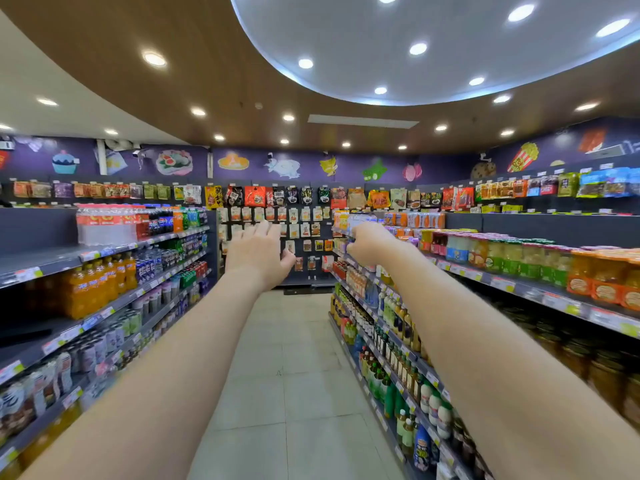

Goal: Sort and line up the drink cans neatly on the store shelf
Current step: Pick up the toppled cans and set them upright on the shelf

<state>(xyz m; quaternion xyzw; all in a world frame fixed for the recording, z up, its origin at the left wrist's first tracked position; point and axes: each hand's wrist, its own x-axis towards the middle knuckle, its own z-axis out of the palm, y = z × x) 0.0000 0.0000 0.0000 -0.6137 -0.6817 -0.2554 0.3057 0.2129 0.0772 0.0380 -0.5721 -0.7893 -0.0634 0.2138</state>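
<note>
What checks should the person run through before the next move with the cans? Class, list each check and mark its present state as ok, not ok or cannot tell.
1. Left hand free: ok. It is open, fingers spread, holding nothing, over the aisle.
2. Right hand at the shelving: ok. It reaches the end of the right shelf unit.
3. Right hand's grip on an item: cannot tell. The fingers curl at blurred packs; contact is unclear.
4. Cans located: cannot tell. Small cans seem to stand on the left shelving, but blur hides detail.
5. Aisle floor free of obstacles: ok.
</note>
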